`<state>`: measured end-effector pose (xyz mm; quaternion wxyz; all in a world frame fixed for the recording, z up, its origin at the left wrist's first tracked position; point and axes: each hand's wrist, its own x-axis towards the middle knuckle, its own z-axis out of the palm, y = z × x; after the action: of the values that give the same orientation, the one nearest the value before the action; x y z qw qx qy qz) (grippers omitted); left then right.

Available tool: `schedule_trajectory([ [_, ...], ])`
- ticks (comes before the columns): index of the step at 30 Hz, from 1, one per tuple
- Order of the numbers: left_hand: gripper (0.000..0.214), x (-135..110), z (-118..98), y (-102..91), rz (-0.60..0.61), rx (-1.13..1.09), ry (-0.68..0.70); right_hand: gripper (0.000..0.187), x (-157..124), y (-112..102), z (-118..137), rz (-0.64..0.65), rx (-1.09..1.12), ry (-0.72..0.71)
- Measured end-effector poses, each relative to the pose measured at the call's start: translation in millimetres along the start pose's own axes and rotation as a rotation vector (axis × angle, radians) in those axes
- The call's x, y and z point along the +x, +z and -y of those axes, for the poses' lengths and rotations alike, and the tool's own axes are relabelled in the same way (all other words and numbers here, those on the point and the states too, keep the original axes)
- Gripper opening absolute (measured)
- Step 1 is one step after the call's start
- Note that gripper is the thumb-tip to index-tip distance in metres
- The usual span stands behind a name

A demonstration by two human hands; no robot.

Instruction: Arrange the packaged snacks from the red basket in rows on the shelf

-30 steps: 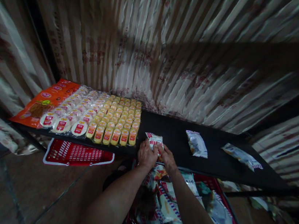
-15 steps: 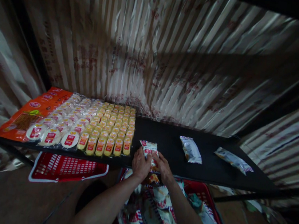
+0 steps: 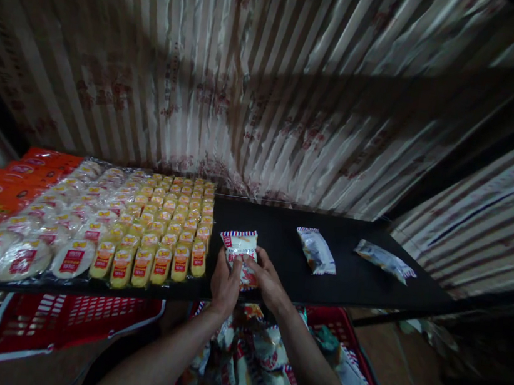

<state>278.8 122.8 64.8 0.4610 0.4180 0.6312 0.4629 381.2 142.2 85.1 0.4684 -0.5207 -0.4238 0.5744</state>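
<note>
Just right of the yellow packs (image 3: 180, 261), my left hand (image 3: 225, 286), nearer them, and right hand (image 3: 270, 281) grip the white packet (image 3: 240, 247) by its sides, long axis pointing away from me, apparently against the dark shelf (image 3: 272, 223).

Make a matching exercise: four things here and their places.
1. White snack packet
2. Orange packages
3. Yellow packs
4. White-edged red basket

A. Below the shelf, left side
B. Far left, on the shelf
C. In left hand and right hand
D. Just right of the round white packs

Pairs: 1-C; 2-B; 3-D; 4-A
</note>
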Motion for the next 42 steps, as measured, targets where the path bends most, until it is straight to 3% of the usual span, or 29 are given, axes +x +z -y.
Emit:
schedule_trajectory([
  [3, 0.049, 7.7, -2.4, -0.1, 0.000, -0.009, 0.033, 0.059, 6.3, 2.1, -5.9, 0.003, 0.045, -0.040],
  [8, 0.050, 15.1, -3.1, 1.7, 0.004, 0.064, 0.023, 0.051, 10.6, 3.4, -11.1, -0.038, 0.013, -0.024],
  [14, 0.049, 22.0, -6.3, 1.9, -0.002, 0.050, 0.066, 0.061, 20.9, 6.1, -11.6, -0.109, -0.027, -0.035],
  [19, 0.047, 27.8, -7.6, 0.3, -0.040, 0.086, 0.026, 0.063, 26.3, 5.7, -14.7, -0.090, -0.046, -0.036],
  [33, 0.042, 40.8, -15.9, 9.9, -0.026, 0.117, 0.017, 0.062, 41.5, -12.4, -19.3, -0.141, -0.169, -0.102],
  [42, 0.030, 49.0, -4.7, 4.7, -0.109, 0.057, 0.088, 0.053, 26.1, -12.4, -6.4, 0.014, 0.028, -0.042],
])
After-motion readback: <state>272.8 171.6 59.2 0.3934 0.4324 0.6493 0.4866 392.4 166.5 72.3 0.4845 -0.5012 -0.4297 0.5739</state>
